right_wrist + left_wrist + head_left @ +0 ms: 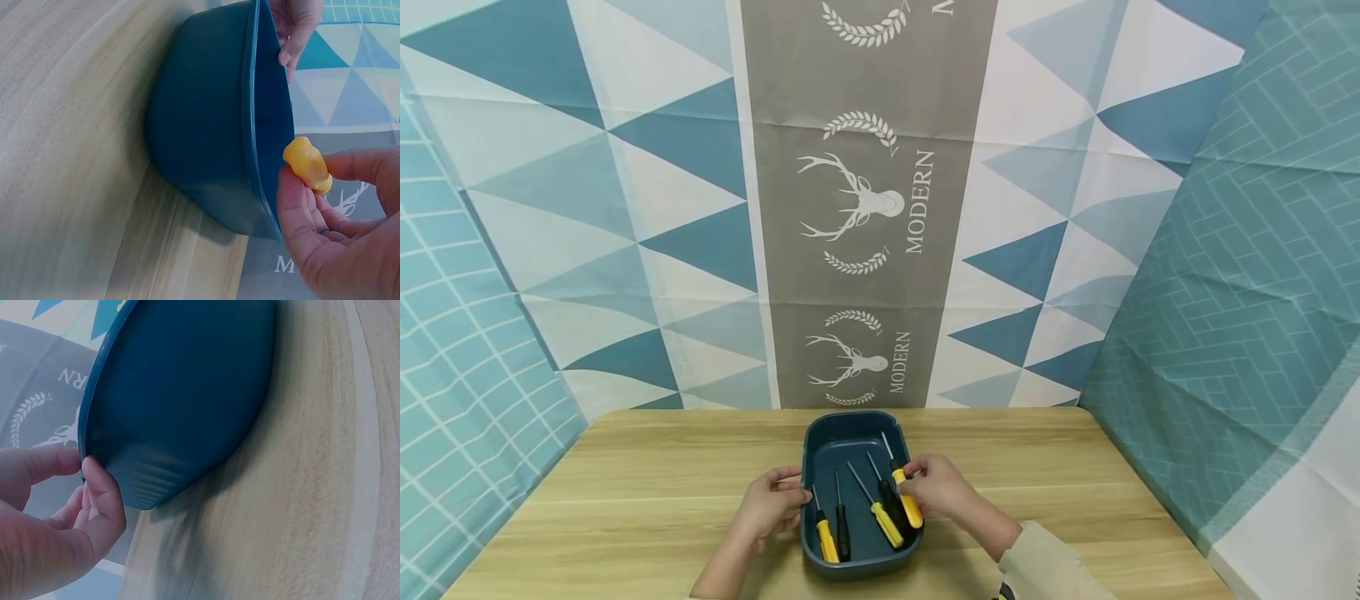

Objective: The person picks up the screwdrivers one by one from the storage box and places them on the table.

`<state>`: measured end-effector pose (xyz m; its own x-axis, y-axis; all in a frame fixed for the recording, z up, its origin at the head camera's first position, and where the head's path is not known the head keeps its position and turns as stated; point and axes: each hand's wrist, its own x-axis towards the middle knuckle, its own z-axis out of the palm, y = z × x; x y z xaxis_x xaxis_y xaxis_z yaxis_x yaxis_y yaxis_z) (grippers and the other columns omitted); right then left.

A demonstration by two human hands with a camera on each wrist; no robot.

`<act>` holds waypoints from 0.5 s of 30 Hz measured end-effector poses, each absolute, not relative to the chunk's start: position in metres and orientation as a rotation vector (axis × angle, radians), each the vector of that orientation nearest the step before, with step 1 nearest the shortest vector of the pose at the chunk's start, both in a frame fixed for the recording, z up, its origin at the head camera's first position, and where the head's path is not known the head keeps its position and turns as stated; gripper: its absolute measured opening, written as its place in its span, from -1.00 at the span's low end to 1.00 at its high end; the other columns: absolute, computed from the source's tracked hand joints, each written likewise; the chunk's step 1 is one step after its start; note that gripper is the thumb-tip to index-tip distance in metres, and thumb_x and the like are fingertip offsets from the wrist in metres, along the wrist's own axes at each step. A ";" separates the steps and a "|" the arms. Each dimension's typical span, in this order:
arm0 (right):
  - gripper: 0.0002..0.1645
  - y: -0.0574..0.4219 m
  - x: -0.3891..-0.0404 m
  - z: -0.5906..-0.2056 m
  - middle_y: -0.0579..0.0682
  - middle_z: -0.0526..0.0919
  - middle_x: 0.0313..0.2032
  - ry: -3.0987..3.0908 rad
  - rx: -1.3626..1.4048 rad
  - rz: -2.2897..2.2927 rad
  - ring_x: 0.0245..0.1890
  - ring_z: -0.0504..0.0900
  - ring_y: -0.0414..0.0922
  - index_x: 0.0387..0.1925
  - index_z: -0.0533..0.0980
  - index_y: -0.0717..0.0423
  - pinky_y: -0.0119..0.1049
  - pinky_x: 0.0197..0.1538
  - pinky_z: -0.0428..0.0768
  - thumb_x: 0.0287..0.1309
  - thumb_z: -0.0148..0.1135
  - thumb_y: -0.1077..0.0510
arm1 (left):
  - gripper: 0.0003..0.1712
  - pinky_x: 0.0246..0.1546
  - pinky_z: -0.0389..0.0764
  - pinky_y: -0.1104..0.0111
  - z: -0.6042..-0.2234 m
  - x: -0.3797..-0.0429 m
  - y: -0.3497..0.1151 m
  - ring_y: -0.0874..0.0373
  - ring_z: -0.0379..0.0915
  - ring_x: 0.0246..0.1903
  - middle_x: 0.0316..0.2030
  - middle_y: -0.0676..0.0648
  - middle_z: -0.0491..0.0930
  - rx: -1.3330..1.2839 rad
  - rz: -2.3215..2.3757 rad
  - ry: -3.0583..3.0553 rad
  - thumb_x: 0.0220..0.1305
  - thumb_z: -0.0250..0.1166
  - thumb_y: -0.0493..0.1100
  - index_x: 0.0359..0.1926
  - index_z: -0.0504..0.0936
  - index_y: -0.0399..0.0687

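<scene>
A dark blue rectangular bin [853,571] with rounded corners stands on the wooden table. My left hand [769,506] pinches its left rim between thumb and fingers, also plain in the left wrist view. Over the bin's right side, my right hand [942,487] pinches a screwdriver [910,507] by its yellow handle, its shaft pointing away from me. Lying in the bin are a yellow-and-black screwdriver [826,537] and a black screwdriver [842,532] at left, then a yellow screwdriver [886,523] and another black screwdriver [890,504] toward the right. The held yellow handle [307,164] shows end-on in the right wrist view.
The wooden table [662,492] stretches to both sides of the bin. Behind it hangs a patterned cloth [865,275] with triangles and deer heads. Teal patterned cloth [1247,292] covers the right side, and light-blue gridded cloth [452,333] the left.
</scene>
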<state>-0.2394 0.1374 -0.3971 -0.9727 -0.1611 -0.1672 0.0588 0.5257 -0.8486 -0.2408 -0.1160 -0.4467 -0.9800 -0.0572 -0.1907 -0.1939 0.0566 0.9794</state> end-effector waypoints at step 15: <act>-0.66 0.152 -0.239 -0.401 0.08 0.52 -0.38 2.546 -0.085 -1.465 -0.55 0.50 -0.14 -0.13 0.46 0.35 -0.33 -0.47 0.62 0.06 0.23 0.24 | -0.40 -0.46 0.56 0.33 -0.448 -0.242 -0.117 0.11 0.49 -0.39 -0.12 -0.29 0.42 -0.243 2.059 2.215 0.08 0.26 -0.39 0.18 0.34 -0.37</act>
<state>-0.2395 0.1522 -0.4014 -0.9777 -0.1505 -0.1462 0.0507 0.5064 -0.8608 -0.2422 -0.1171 -0.4478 -0.9814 -0.0436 -0.1870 -0.1896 0.0684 0.9795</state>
